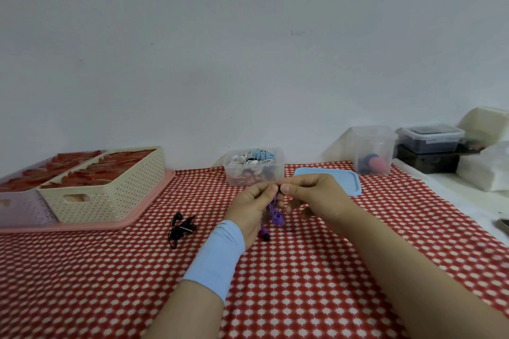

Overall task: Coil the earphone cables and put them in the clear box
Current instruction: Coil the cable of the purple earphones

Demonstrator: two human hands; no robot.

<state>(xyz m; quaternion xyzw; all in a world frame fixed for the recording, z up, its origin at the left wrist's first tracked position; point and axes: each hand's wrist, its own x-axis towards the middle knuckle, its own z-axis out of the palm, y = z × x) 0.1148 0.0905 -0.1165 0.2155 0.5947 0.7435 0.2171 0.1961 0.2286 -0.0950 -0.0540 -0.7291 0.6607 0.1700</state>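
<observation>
The purple earphone cable (276,214) is gathered in a small loose bunch between your two hands, held above the middle of the table (303,278) and not resting on it; one dark earbud (266,237) hangs below the bunch, beside your left wrist. Your left hand (252,208) grips the cable with curled fingers, and your right hand (314,198) pinches its upper end between thumb and forefinger, the two hands touching at the fingertips. A pale blue wristband (217,259) covers your left forearm. The clear box (234,177) stands just behind your hands near the table's far edge, lid off, with white, blue and dark coils inside. Its blue lid (334,177) lies flat to the right. A black earphone set (180,228) lies uncoiled on the cloth to the left of your hands. A cream basket (110,198) sits on a pink tray (155,194) at the far left corner.
</observation>
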